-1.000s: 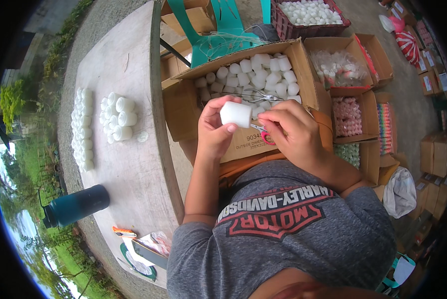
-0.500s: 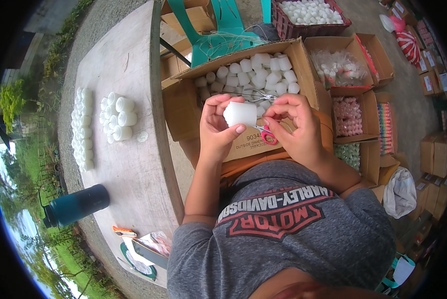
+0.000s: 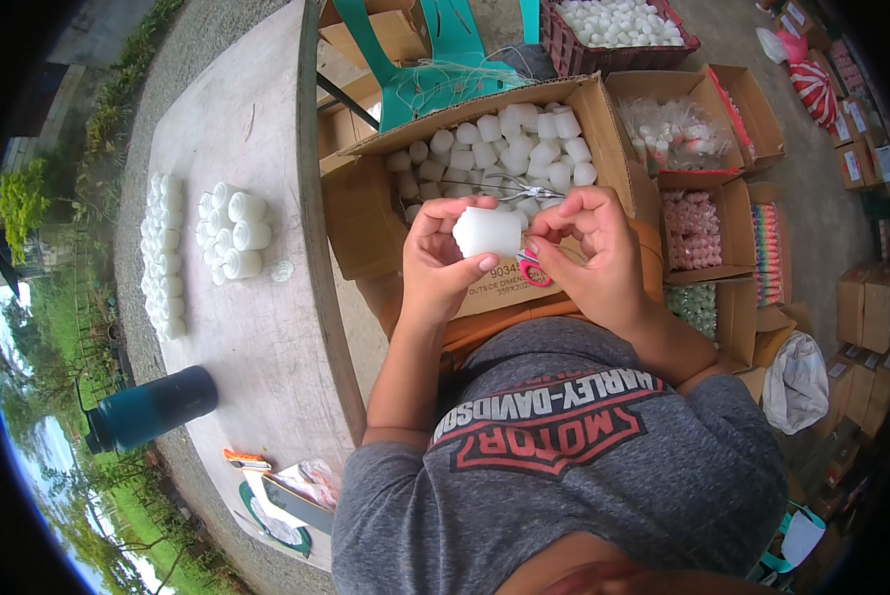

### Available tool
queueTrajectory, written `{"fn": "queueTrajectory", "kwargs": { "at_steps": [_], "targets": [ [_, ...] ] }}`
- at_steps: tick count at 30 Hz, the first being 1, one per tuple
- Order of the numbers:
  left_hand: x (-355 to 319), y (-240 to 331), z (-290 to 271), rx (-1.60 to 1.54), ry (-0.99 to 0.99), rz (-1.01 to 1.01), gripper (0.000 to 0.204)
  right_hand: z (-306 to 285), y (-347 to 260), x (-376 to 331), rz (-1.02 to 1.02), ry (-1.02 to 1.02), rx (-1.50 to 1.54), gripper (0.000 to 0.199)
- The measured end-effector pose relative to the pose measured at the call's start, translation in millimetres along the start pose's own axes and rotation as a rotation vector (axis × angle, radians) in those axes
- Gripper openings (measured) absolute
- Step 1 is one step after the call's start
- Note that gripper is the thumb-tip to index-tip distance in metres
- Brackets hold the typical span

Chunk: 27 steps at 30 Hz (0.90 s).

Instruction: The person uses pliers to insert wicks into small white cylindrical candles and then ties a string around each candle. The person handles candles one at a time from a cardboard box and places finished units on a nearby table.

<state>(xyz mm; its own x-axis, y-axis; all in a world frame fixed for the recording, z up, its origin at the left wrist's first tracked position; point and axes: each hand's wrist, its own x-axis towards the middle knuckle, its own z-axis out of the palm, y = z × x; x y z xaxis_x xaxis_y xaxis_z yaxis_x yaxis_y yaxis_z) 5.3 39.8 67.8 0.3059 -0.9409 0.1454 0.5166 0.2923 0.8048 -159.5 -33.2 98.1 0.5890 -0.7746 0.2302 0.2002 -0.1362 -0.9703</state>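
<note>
My left hand (image 3: 445, 260) grips a short white cylinder, a candle-like piece (image 3: 485, 232), held over my lap. My right hand (image 3: 584, 253) pinches at the cylinder's right end and also holds small scissors with red handles (image 3: 532, 268). Just beyond my hands sits an open cardboard box (image 3: 365, 213) filled with several more white cylinders (image 3: 509, 149). A metal tool (image 3: 519, 190) lies on top of them.
A round concrete table (image 3: 246, 327) on my left carries rows of white cylinders (image 3: 162, 253), a small cluster of them (image 3: 232, 236), a dark teal bottle (image 3: 152, 407) and papers (image 3: 286, 496). A green chair (image 3: 420, 59), a crate of white pieces (image 3: 618, 25) and cardboard boxes (image 3: 708, 228) stand ahead and right.
Both hands have shifted slightly right and closer together. My right hand's fingers have come up onto the end of the white cylinder.
</note>
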Motion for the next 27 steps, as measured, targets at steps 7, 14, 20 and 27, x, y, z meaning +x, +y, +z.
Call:
{"fn": "queueTrajectory", "kwargs": {
  "at_steps": [7, 14, 20, 27],
  "targets": [
    [-0.3, 0.6, 2.4, 0.027, -0.010, -0.013, 0.052, -1.1, 1.6, -0.9, 0.014, 0.007, 0.019, 0.037],
    [-1.2, 1.2, 4.0, 0.072, -0.008, -0.031, 0.052, -2.3, 6.0, -1.4, 0.013, -0.017, 0.046, 0.035],
    [-0.5, 7.8, 9.2, 0.157, 0.035, 0.053, 0.054, -2.1, 9.4, -0.6, -0.025, 0.025, 0.045, 0.034],
    [6.8, -2.7, -10.7, -0.055, 0.010, 0.037, 0.054, -6.3, 43.8, 28.8, -0.016, 0.189, -0.035, 0.032]
  ]
}}
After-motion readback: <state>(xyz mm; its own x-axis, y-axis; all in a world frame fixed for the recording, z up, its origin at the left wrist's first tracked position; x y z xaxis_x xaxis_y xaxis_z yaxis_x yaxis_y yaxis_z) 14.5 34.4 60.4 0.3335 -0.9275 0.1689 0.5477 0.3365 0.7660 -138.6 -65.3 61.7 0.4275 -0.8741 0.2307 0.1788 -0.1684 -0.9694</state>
